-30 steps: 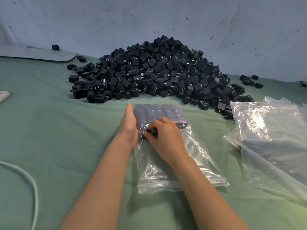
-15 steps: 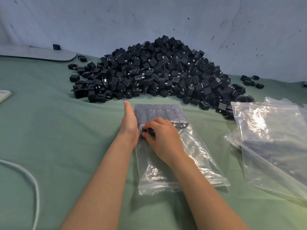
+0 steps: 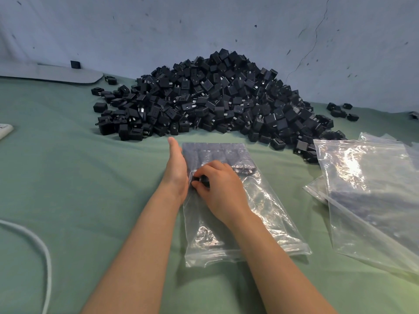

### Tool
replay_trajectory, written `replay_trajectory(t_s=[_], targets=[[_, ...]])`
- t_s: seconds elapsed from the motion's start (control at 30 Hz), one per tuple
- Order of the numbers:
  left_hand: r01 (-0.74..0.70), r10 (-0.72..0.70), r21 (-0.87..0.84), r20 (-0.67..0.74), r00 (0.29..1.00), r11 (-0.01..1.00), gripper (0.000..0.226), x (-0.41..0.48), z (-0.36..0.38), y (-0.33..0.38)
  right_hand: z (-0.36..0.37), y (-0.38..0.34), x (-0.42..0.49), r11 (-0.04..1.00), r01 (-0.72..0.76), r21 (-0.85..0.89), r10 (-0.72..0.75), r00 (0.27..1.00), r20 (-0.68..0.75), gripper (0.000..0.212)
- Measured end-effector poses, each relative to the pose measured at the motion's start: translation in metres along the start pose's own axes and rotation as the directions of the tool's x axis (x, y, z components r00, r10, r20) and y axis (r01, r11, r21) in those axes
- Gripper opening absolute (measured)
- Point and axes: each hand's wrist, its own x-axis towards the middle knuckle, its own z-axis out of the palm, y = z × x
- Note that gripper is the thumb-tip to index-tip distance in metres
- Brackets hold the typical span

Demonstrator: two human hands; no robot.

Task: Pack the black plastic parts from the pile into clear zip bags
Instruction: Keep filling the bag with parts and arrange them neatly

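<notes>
With left grip [image 3: 176, 164] flat and released against the edge of the zip bag [image 3: 260, 211], ease the black part [image 3: 201, 179] pinched in right grip [image 3: 222, 186] squarely beside the packed row [image 3: 217, 152].

Both forearms reach far from the near edge. The left hand [image 3: 175, 164] stands on edge, fingers straight; the right hand [image 3: 221, 189] curls, fingers pinching a black part [image 3: 202, 178].

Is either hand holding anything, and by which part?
The right hand pinches a black part between thumb and fingertips; which face is hidden. The left hand holds nothing, fingers straight along the zip bag.
</notes>
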Motion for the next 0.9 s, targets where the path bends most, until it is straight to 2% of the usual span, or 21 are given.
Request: replay_trajectory(t_s=[0.1, 0.2, 0.3, 0.6, 0.73, 0.9], targets=[[0.013, -0.013, 0.001, -0.020, 1.000, 1.000, 0.070, 0.002, -0.002, -0.001, -0.001, 0.001, 0.001, 0.999, -0.012, 0.039, 0.012, 1.000, 0.018, 0.017], [-0.007, 0.014, 0.055, -0.116, 0.993, 0.998, 0.065, 0.008, -0.003, -0.004, -0.009, 0.009, 0.001, 0.985, -0.076, 0.154, 0.081, 0.996, -0.023, 0.016], [-0.041, 0.062, 0.113, -0.190, 0.980, 0.993, 0.062, 0.016, -0.007, -0.007, -0.016, 0.022, -0.003, 0.973, -0.145, 0.177, 0.156, 0.986, -0.051, 0.017], [-0.030, 0.032, 0.025, -0.068, 0.997, 0.999, 0.065, 0.007, 0.001, -0.005, -0.007, 0.015, -0.008, 0.987, -0.122, 0.102, 0.125, 0.992, -0.018, 0.019], [-0.047, 0.052, 0.078, -0.059, 0.997, 0.996, 0.051, 0.011, -0.001, -0.008, -0.002, 0.012, -0.008, 0.990, -0.120, 0.079, 0.126, 0.990, -0.070, 0.017], [-0.046, 0.052, 0.112, -0.045, 0.998, 0.993, 0.056, 0.011, -0.003, -0.008, 0.002, 0.010, -0.008, 0.991, -0.128, 0.033, 0.131, 0.987, -0.097, 0.018]])
